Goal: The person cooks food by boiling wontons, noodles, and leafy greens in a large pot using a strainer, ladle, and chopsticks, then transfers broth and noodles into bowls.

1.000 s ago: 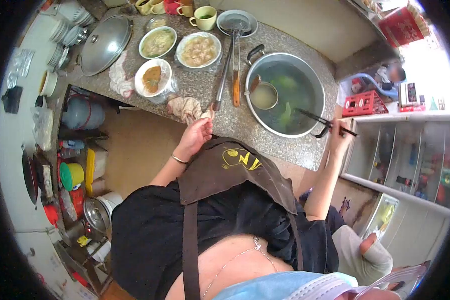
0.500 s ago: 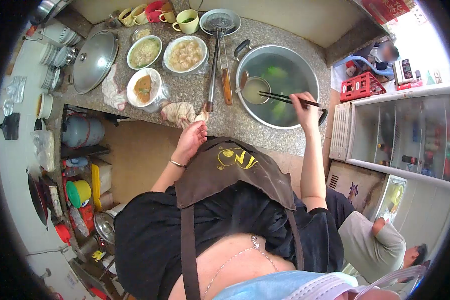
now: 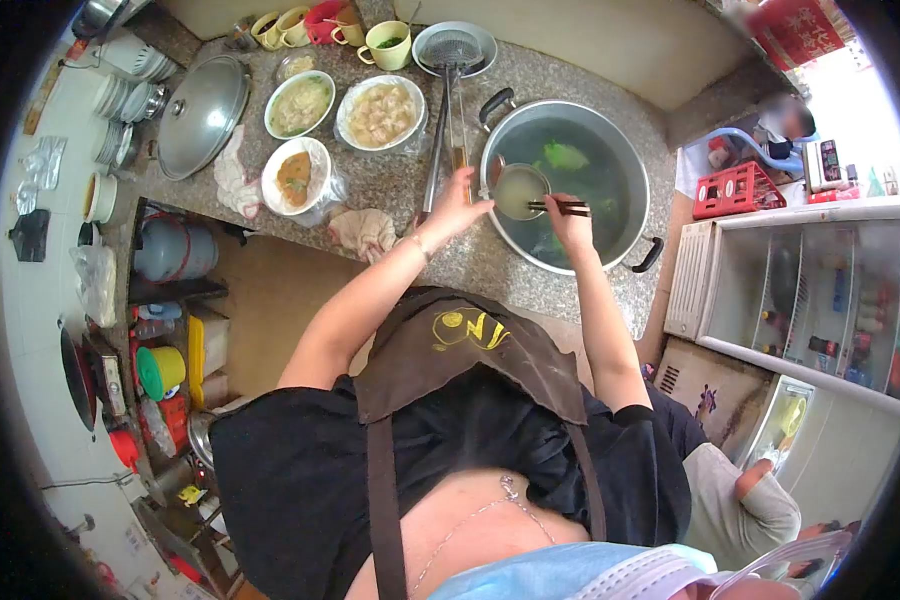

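Note:
My right hand (image 3: 573, 238) is closed around dark chopsticks (image 3: 573, 208) above the large metal pot (image 3: 642, 150). The chopstick tips point left, toward a round ladle (image 3: 521, 190) that holds cloudy broth inside the pot. Green leaves (image 3: 566, 156) float in the water beyond it. My left hand (image 3: 452, 212) is over the counter by the pot's left rim, thumb and fingers apart. It covers the lower part of a wooden-handled strainer (image 3: 459, 158) and is close to the ladle's handle end; no firm hold shows.
Left of the pot are a bowl of wontons (image 3: 381, 112), a bowl of pale greens (image 3: 301, 104), a bowl with brown sauce (image 3: 294, 184) and a cloth (image 3: 364, 232). Cups (image 3: 385, 46) line the back. A large lid (image 3: 203, 117) leans at left. A person (image 3: 740, 500) is at lower right.
My left hand has moved up and right from beside the cloth to the pot's left rim. My right hand has shifted left and slightly down with the chopsticks, nearer the ladle.

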`<action>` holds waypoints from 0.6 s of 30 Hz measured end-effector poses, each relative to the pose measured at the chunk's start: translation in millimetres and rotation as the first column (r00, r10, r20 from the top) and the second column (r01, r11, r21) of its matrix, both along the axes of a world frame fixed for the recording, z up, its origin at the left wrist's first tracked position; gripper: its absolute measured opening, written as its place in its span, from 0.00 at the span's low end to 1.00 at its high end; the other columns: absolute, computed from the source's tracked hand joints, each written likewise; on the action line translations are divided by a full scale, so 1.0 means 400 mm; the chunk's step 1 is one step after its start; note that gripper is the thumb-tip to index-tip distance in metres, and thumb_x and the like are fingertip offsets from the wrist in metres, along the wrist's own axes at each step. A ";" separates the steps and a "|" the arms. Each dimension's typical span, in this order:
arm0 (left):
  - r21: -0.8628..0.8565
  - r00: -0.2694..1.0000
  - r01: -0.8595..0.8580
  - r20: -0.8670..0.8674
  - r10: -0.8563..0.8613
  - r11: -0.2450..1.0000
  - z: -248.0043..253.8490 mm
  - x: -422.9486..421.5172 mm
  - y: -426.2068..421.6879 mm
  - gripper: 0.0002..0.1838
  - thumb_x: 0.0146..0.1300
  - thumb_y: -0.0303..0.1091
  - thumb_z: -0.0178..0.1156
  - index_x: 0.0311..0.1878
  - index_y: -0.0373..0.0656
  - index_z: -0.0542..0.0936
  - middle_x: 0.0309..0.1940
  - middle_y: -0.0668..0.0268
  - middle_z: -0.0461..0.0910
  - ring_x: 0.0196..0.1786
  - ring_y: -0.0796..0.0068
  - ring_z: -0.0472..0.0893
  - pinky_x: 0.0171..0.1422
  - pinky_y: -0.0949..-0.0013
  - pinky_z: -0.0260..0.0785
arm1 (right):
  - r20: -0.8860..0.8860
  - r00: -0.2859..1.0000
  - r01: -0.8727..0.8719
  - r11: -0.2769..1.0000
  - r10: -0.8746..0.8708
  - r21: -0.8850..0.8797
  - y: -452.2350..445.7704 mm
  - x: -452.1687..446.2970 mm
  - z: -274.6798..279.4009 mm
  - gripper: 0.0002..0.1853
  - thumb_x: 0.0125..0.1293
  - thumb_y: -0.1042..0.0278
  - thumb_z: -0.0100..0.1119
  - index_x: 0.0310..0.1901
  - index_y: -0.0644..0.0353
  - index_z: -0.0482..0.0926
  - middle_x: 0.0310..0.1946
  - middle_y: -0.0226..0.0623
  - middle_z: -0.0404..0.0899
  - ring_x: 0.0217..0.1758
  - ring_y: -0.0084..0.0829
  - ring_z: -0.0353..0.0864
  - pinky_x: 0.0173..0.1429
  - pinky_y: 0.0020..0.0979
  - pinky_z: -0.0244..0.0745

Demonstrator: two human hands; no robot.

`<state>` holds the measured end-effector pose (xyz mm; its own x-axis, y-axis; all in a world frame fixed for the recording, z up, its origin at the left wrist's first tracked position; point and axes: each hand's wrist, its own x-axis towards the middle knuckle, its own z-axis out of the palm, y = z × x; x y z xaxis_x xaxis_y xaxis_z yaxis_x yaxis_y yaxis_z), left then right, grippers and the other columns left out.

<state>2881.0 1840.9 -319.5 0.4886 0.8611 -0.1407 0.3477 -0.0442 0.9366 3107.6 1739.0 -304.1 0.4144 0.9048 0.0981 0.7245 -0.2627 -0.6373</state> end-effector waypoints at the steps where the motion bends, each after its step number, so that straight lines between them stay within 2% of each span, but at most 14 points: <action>1: -0.004 1.000 0.005 -0.001 -0.005 1.000 -0.011 0.030 0.029 0.37 0.54 0.35 0.66 0.64 0.45 0.58 0.53 0.61 0.69 0.39 0.76 0.76 0.36 0.73 0.71 | -0.074 0.997 0.039 0.999 -0.037 0.021 -0.012 0.005 0.022 0.14 0.60 0.56 0.58 0.34 0.60 0.81 0.28 0.46 0.80 0.32 0.44 0.80 0.37 0.37 0.74; 3: 0.089 0.994 0.108 -0.037 -0.105 0.990 -0.026 0.077 0.062 0.36 0.53 0.36 0.66 0.63 0.43 0.59 0.49 0.59 0.72 0.36 0.76 0.77 0.34 0.73 0.71 | -0.170 0.982 0.080 0.997 -0.077 0.009 -0.040 0.018 0.109 0.14 0.62 0.59 0.56 0.34 0.63 0.80 0.26 0.47 0.79 0.28 0.39 0.79 0.33 0.35 0.72; 4: 0.348 0.991 0.121 -0.096 -0.093 0.930 0.007 0.089 0.062 0.31 0.54 0.37 0.65 0.59 0.41 0.64 0.46 0.57 0.74 0.32 0.73 0.78 0.32 0.71 0.71 | -0.149 0.982 0.115 0.993 -0.113 0.007 -0.050 0.026 0.140 0.14 0.62 0.59 0.57 0.34 0.63 0.80 0.26 0.46 0.79 0.28 0.38 0.79 0.33 0.34 0.72; 5: 0.013 0.997 0.076 -0.027 -0.076 0.997 -0.041 0.109 0.084 0.29 0.50 0.42 0.66 0.51 0.34 0.71 0.43 0.53 0.78 0.50 0.59 0.77 0.56 0.63 0.68 | -0.126 0.980 0.153 0.988 -0.151 0.008 -0.061 0.033 0.160 0.14 0.62 0.59 0.57 0.34 0.63 0.80 0.26 0.46 0.79 0.28 0.38 0.79 0.32 0.34 0.72; 6: 0.032 0.991 0.111 -0.085 -0.108 0.993 -0.003 0.113 0.080 0.27 0.50 0.41 0.65 0.51 0.35 0.71 0.41 0.53 0.79 0.48 0.58 0.78 0.54 0.62 0.69 | -0.235 0.960 0.175 0.982 -0.155 0.070 -0.066 0.028 0.167 0.13 0.62 0.60 0.58 0.34 0.63 0.81 0.26 0.44 0.79 0.28 0.38 0.79 0.32 0.34 0.72; 7: 0.051 0.979 0.151 -0.143 -0.142 0.987 0.036 0.116 0.079 0.26 0.51 0.40 0.65 0.50 0.35 0.71 0.40 0.52 0.79 0.45 0.57 0.79 0.51 0.62 0.70 | -0.241 0.957 0.169 0.986 -0.159 0.017 -0.065 0.016 0.174 0.12 0.60 0.61 0.60 0.34 0.63 0.80 0.28 0.44 0.80 0.31 0.40 0.80 0.36 0.35 0.73; 9: 0.078 0.983 0.161 -0.107 -0.152 0.984 -0.037 0.134 0.088 0.20 0.53 0.36 0.60 0.47 0.37 0.71 0.34 0.51 0.78 0.40 0.53 0.79 0.46 0.58 0.71 | -0.077 0.997 0.026 0.984 -0.013 0.174 -0.052 -0.001 0.116 0.11 0.60 0.62 0.60 0.33 0.63 0.80 0.31 0.44 0.80 0.34 0.41 0.80 0.40 0.37 0.74; 11: 0.056 0.968 0.234 -0.103 -0.228 0.971 0.022 0.139 0.071 0.16 0.55 0.33 0.58 0.44 0.37 0.69 0.35 0.49 0.77 0.41 0.49 0.78 0.45 0.56 0.70 | -0.078 0.997 -0.003 0.993 0.012 0.119 -0.035 -0.002 0.027 0.11 0.59 0.62 0.60 0.33 0.63 0.80 0.32 0.45 0.80 0.37 0.43 0.80 0.43 0.37 0.74; 12: 0.056 0.964 0.250 -0.103 -0.243 0.967 0.027 0.149 0.055 0.16 0.55 0.33 0.58 0.44 0.37 0.69 0.35 0.49 0.77 0.41 0.49 0.78 0.45 0.56 0.70 | -0.086 0.996 0.010 0.993 0.000 0.116 -0.033 0.000 0.023 0.11 0.60 0.62 0.59 0.33 0.62 0.80 0.29 0.45 0.80 0.36 0.44 0.80 0.43 0.37 0.74; 14: 0.358 0.967 0.249 -0.045 -0.249 0.900 0.040 0.154 0.021 0.09 0.56 0.25 0.56 0.37 0.42 0.66 0.29 0.62 0.71 0.33 0.69 0.75 0.40 0.66 0.68 | -0.130 0.991 0.061 0.991 -0.045 0.119 -0.045 0.022 0.043 0.11 0.60 0.62 0.59 0.33 0.62 0.80 0.29 0.45 0.80 0.35 0.44 0.80 0.43 0.37 0.74; 15: 0.356 0.965 0.258 -0.050 -0.257 0.898 0.062 0.153 0.006 0.09 0.56 0.25 0.56 0.37 0.42 0.66 0.29 0.62 0.71 0.33 0.69 0.75 0.40 0.66 0.68 | -0.171 0.982 0.096 0.988 -0.074 0.120 -0.051 0.032 0.059 0.10 0.60 0.63 0.59 0.33 0.62 0.80 0.28 0.44 0.80 0.34 0.44 0.80 0.42 0.37 0.74; 16: 0.351 0.965 0.257 -0.048 -0.257 0.900 0.084 0.153 -0.007 0.10 0.56 0.25 0.56 0.37 0.42 0.65 0.29 0.62 0.70 0.34 0.68 0.73 0.41 0.66 0.67 | -0.005 0.999 0.035 0.983 -0.034 0.181 -0.056 0.053 0.063 0.09 0.59 0.64 0.60 0.32 0.62 0.81 0.27 0.44 0.80 0.33 0.43 0.80 0.39 0.36 0.74; 17: 0.346 0.965 0.257 -0.045 -0.258 0.902 0.107 0.151 -0.017 0.10 0.55 0.24 0.55 0.37 0.42 0.65 0.30 0.61 0.69 0.34 0.68 0.72 0.43 0.65 0.65 | -0.109 0.991 0.102 0.975 -0.081 0.200 -0.068 0.052 0.106 0.08 0.59 0.65 0.60 0.31 0.62 0.80 0.28 0.45 0.80 0.32 0.43 0.80 0.37 0.35 0.74; 18: 0.398 0.962 0.254 -0.012 -0.272 0.881 0.122 0.146 -0.025 0.10 0.56 0.24 0.55 0.38 0.42 0.65 0.31 0.61 0.68 0.32 0.67 0.71 0.40 0.66 0.66 | -0.096 0.991 0.115 0.971 -0.097 0.212 -0.077 0.067 0.116 0.08 0.59 0.65 0.60 0.31 0.62 0.80 0.28 0.45 0.80 0.32 0.43 0.80 0.37 0.35 0.74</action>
